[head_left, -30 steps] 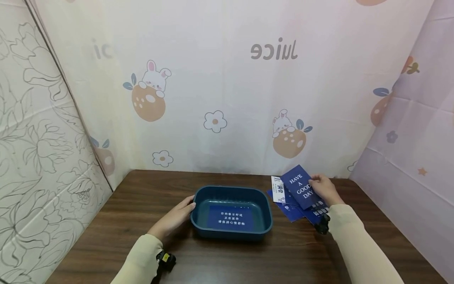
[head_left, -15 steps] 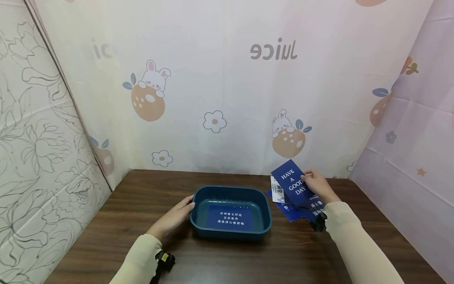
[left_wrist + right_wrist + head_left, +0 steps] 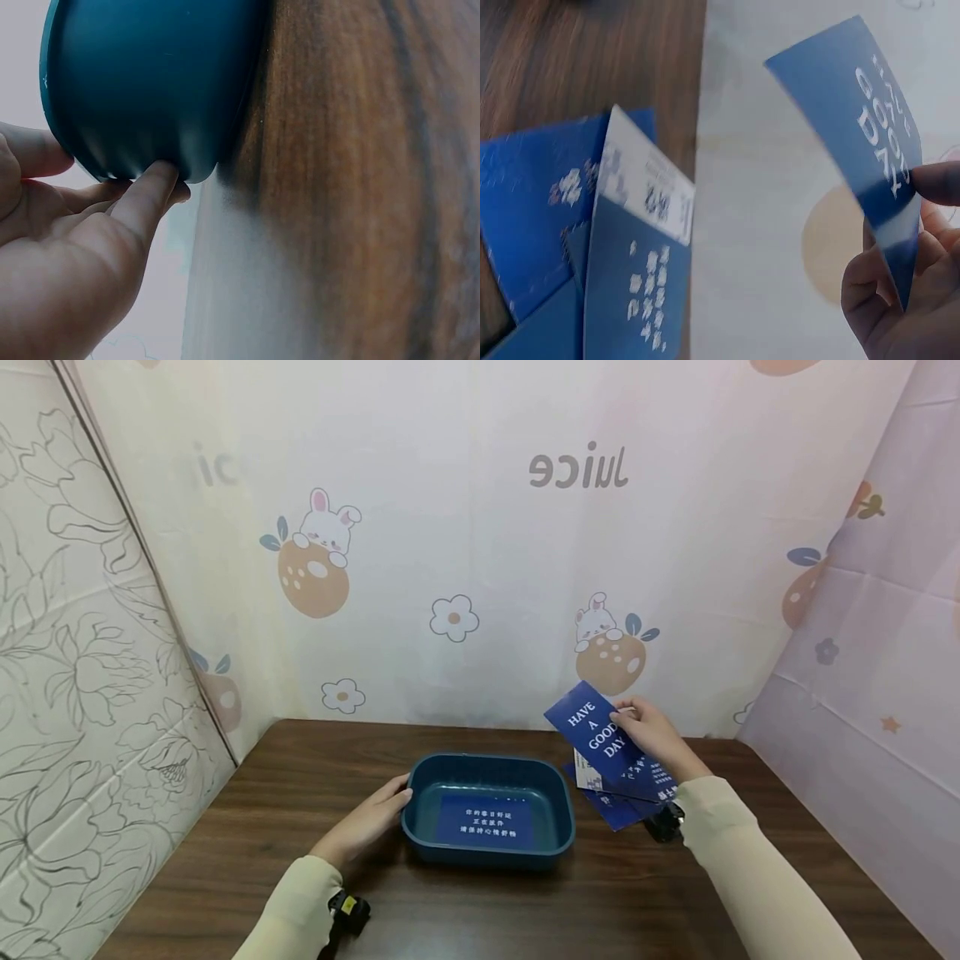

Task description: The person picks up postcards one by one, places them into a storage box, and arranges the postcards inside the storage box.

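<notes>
In the head view, my right hand (image 3: 657, 740) pinches a dark blue card (image 3: 583, 720) printed "HAVE A GOOD DAY" by its edge, thumb on the printed face. The right wrist view has this card (image 3: 844, 105) tilted and slightly bent, raised apart from the others. Below it several blue cards (image 3: 617, 812), one with a white end, overlap on the table. My left hand (image 3: 366, 823) holds the left end of a dark teal plastic basin (image 3: 487, 857), thumb at the rim and fingers against the outer wall (image 3: 150, 82). One blue card (image 3: 485, 835) lies flat inside the basin.
The brown wood-grain table (image 3: 480, 918) ends at a patterned curtain (image 3: 465, 543) behind, with more patterned cloth at both sides. Black wrist cameras (image 3: 351, 912) sit under both sleeves, the right one close over the loose cards.
My right hand has lifted the "HAVE A GOOD DAY" card up and leftward from over the pile. The left hand and basin stay put.
</notes>
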The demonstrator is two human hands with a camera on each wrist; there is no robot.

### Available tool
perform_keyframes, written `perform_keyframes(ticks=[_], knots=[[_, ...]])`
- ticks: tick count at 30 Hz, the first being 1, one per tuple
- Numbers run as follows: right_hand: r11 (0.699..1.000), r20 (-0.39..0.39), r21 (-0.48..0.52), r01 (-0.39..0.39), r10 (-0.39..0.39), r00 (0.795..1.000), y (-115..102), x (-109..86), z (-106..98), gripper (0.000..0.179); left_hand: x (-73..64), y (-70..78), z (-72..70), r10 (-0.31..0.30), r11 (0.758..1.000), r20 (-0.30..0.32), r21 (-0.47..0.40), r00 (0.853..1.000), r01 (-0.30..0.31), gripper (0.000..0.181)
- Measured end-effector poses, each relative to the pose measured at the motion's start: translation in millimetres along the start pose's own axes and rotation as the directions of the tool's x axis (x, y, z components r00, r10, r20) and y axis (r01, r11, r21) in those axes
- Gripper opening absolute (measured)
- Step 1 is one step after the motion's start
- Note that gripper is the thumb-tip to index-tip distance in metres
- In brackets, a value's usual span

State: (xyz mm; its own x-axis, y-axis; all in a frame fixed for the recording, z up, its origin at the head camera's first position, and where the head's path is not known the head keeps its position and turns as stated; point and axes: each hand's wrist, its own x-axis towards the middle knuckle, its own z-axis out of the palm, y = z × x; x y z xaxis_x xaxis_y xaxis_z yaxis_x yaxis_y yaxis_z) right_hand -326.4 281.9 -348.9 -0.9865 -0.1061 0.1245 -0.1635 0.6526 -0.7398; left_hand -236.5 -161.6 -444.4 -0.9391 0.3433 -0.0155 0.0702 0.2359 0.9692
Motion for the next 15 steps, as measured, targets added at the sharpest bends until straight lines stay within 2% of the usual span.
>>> perform_keyframes(ticks=[5,15], knots=[[0.998,0.073,0.051,0.037,-0.041,0.996,-17,-4.7,7,0.048,0.4,-0.7,0.5,-0.003,1.000,-0.008,-0.002,1.000,0.003,0.053],[0.987,0.115,0.083,0.141,-0.150,0.982,-38,-8.8,25,0.035,0.1,0.2,0.3,0.004,1.000,0.002,-0.001,1.000,-0.004,0.052]])
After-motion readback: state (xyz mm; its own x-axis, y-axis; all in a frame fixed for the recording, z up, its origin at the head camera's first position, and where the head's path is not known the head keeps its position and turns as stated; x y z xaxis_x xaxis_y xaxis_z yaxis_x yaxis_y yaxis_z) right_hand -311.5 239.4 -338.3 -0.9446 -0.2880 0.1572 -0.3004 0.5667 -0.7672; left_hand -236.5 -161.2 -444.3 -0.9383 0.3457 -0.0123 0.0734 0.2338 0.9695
